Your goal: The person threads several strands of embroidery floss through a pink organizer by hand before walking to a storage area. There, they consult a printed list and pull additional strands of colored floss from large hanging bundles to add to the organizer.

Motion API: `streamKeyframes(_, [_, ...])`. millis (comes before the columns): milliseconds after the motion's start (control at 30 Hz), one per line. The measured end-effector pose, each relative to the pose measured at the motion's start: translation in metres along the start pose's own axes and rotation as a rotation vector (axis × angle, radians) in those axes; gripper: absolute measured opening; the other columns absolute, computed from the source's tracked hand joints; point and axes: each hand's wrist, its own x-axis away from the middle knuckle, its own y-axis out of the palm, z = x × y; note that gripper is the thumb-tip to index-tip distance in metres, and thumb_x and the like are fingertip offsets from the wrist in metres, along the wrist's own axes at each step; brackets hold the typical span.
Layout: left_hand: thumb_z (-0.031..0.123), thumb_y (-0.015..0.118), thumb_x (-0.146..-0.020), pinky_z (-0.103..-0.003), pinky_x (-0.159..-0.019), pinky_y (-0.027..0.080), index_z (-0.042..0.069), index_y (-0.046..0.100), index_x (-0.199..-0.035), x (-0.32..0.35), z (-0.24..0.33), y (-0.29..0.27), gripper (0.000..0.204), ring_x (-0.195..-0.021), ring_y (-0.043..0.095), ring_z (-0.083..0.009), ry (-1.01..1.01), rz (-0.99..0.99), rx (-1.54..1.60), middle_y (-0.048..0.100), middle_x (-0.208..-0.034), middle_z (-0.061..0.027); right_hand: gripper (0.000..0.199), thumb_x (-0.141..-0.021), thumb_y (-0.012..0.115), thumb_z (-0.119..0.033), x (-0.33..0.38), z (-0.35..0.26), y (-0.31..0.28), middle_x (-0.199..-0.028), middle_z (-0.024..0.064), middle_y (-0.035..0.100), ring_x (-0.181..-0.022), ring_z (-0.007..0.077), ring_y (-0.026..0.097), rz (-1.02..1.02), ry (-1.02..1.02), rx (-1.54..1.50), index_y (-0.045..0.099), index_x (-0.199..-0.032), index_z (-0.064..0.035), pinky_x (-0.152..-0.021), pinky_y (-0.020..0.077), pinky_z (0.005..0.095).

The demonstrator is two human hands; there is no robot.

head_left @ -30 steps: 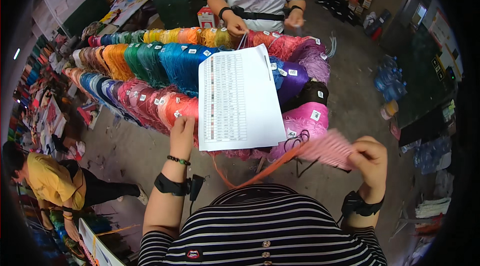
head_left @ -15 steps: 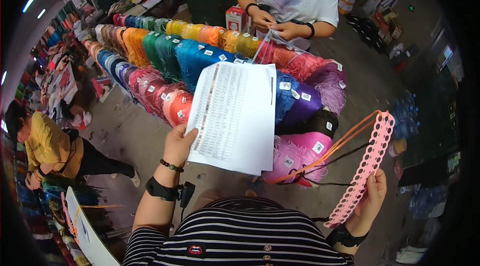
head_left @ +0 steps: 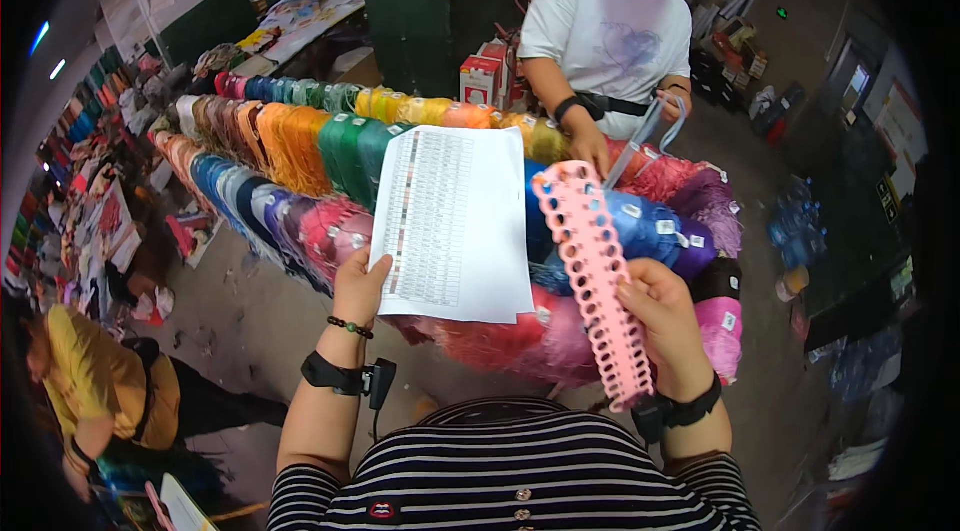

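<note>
The pink strip (head_left: 592,281), punched with rows of holes, is held up in front of the chest, tilted, its top end leaning left. The right hand (head_left: 668,316) has it in a closed grip, thumb on the near face by the right edge, below the middle; the fingers behind are mostly hidden. Most of the strip's length therefore reaches up and left beyond the grip, with a shorter part running down to near the black wristband (head_left: 690,407). Held at one edge only, the strip could swing or bend if the pinch loosens, and its holes might catch loose strands if it dips into the yarn (head_left: 640,221) behind it. Just left of it are the printed sheets (head_left: 455,231), pinched by the left hand (head_left: 360,283) at their lower left edge, thumb in front; with the far side unsupported, they could droop or fan apart. Whether strip and sheets touch at the top is unclear. Farther out, coloured yarn in rows spreads behind both. Beyond the strip's top, a co-worker's hand (head_left: 590,149) reaches down to the rows; at left stands a person in yellow (head_left: 95,361).
</note>
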Motion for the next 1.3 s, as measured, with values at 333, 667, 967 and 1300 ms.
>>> streamKeyframes(333, [0.006,0.061,-0.090,-0.025,-0.073,0.050,-0.006,0.060,-0.108,-0.087,-0.001,-0.080,0.022,-0.082,0.065,-0.0123,0.047,-0.125,-0.230,0.069,-0.095,-0.0106,0.014,-0.091,0.063,-0.013,-0.151,0.119,0.136,-0.074,-0.0026,0.062,-0.061,0.0027,0.052,0.194,0.023,0.301,0.062,-0.096,-0.0001,-0.053,0.0407,0.0191])
streamKeyframes(667, [0.014,0.069,-0.082,-0.029,-0.072,0.049,-0.002,0.056,-0.123,-0.080,0.041,-0.080,0.046,-0.079,0.062,-0.0158,0.196,0.036,-0.892,0.066,-0.095,-0.0110,0.013,-0.091,0.064,-0.013,-0.174,0.119,0.132,-0.069,-0.0066,0.056,-0.060,0.0005,0.046,0.328,0.034,0.350,0.063,-0.092,-0.0001,-0.053,0.0353,0.0168])
streamKeyframes(967, [0.008,0.066,-0.086,-0.024,-0.074,0.047,-0.001,0.060,-0.119,-0.083,0.015,-0.138,0.034,-0.083,0.056,-0.0107,0.247,0.240,-0.474,0.064,-0.103,-0.0083,0.025,-0.085,0.068,-0.012,-0.172,0.119,0.119,-0.069,0.0027,0.062,-0.055,0.0058,0.054,0.290,0.030,0.435,0.058,-0.103,0.0019,-0.049,0.0414,0.0225])
streamKeyframes(1300, [0.002,0.056,-0.091,-0.025,-0.086,0.047,-0.003,0.057,-0.120,-0.122,0.014,-0.209,0.029,-0.098,0.059,-0.0138,0.172,0.220,-0.289,0.063,-0.110,-0.0097,0.027,-0.083,0.070,-0.006,-0.163,0.116,0.123,-0.071,0.0016,0.061,-0.059,0.0051,0.054,0.299,0.094,0.489,0.055,-0.105,0.0005,-0.051,0.0418,0.0198])
